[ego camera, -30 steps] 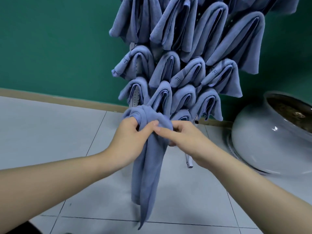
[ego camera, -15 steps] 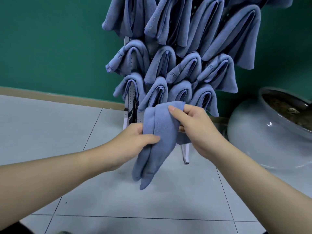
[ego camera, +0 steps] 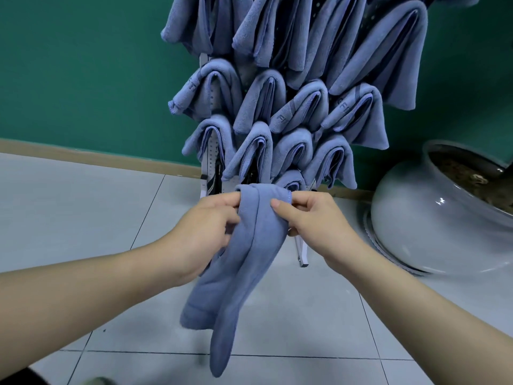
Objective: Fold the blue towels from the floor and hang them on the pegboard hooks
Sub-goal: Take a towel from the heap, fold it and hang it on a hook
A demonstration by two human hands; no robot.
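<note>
My left hand [ego camera: 206, 232] and right hand [ego camera: 319, 227] pinch 1 soft, folded blue towel [ego camera: 244, 262] between fingers; its fleecy tails droop below them.

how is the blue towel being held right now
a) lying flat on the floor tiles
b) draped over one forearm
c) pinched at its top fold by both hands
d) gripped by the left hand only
c: the left hand and right hand each pinch the top fold of the blue towel, which hangs down between them above the floor.
</note>
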